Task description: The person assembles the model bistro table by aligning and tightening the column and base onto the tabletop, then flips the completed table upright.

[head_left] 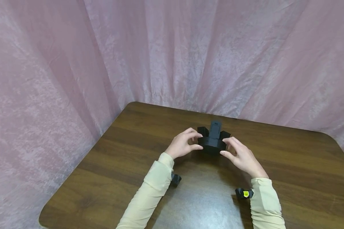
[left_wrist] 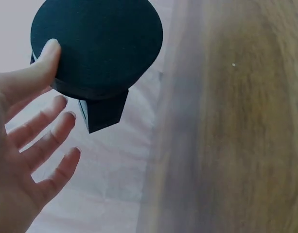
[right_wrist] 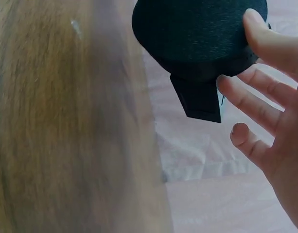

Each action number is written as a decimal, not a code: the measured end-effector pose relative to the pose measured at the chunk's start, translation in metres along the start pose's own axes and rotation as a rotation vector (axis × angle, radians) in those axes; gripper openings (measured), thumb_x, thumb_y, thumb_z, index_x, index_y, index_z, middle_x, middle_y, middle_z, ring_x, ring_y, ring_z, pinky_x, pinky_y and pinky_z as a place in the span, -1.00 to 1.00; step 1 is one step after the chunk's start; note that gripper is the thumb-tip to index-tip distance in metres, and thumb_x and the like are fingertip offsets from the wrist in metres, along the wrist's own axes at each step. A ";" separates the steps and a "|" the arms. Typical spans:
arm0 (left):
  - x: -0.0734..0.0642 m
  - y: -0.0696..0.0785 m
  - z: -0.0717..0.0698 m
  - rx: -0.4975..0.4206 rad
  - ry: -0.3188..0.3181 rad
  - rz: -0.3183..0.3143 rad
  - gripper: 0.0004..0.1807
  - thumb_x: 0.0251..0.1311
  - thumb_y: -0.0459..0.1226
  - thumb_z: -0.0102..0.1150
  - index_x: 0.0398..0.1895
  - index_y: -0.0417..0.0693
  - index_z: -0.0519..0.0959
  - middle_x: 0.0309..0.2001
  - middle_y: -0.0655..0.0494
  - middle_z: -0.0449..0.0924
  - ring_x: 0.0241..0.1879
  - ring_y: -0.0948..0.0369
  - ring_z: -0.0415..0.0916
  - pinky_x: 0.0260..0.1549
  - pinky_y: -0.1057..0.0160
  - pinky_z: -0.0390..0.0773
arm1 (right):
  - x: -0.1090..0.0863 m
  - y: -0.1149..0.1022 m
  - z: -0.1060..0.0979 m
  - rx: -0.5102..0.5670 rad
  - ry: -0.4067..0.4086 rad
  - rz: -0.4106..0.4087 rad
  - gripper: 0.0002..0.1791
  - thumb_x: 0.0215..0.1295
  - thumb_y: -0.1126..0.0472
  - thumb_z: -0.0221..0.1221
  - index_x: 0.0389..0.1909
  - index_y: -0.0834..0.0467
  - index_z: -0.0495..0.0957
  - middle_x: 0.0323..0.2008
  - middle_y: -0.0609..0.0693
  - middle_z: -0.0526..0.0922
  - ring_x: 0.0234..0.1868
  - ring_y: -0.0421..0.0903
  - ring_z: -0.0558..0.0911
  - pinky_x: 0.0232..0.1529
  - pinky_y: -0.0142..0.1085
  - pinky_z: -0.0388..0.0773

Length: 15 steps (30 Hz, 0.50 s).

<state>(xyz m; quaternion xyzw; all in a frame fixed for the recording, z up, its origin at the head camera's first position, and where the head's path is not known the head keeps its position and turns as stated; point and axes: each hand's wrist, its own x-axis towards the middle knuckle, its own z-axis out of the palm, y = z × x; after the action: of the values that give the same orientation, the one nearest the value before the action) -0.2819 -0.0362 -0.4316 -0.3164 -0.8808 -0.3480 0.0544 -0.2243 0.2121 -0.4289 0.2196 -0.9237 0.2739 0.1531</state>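
A black stand (head_left: pixel 212 142) with a round base and several angular blocks rising from it is held above the table. My left hand (head_left: pixel 186 143) pinches its left edge, thumb on the flat round face and fingers behind. At the opposite edge, my right hand (head_left: pixel 242 156) pinches the stand in the same way. Both wrist views show the round base (left_wrist: pixel 102 43) tilted, its flat face towards the camera, with one block (right_wrist: pixel 200 99) jutting out below. Some fingers of each hand are spread apart from it.
A brown wooden table (head_left: pixel 126 140) with rounded corners lies under the hands. Pink curtains (head_left: pixel 175 57) hang along its back and left side. Small black cameras sit on the left wrist (head_left: pixel 176 179) and the right, the latter camera bearing a yellow label (head_left: pixel 246 194).
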 end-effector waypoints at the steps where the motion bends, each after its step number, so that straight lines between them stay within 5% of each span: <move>1: 0.000 0.000 0.000 -0.009 0.007 0.004 -0.55 -0.06 0.07 0.23 -0.05 0.21 0.52 -0.25 0.28 0.48 -0.28 0.31 0.45 -0.37 0.42 0.40 | 0.001 -0.001 -0.001 0.001 -0.002 0.012 -0.61 0.14 0.03 0.17 -0.02 0.02 0.39 -0.35 -0.15 0.43 -0.42 -0.25 0.38 -0.44 -0.41 0.31; 15: 0.001 0.009 0.003 -0.185 -0.052 -0.100 -0.58 0.09 0.19 -0.02 -0.02 0.32 0.49 -0.38 0.35 0.50 -0.40 0.33 0.34 -0.44 0.39 0.35 | 0.003 -0.014 -0.011 0.076 -0.114 0.230 -0.49 0.33 -0.21 -0.27 0.21 -0.09 0.25 0.13 0.01 0.43 0.12 0.05 0.45 -0.02 0.06 0.37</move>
<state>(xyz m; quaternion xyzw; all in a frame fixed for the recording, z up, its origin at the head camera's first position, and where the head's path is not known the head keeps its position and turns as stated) -0.2767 -0.0293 -0.4281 -0.2848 -0.8606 -0.4219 -0.0156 -0.2180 0.2069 -0.4126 0.1332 -0.9390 0.3115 0.0597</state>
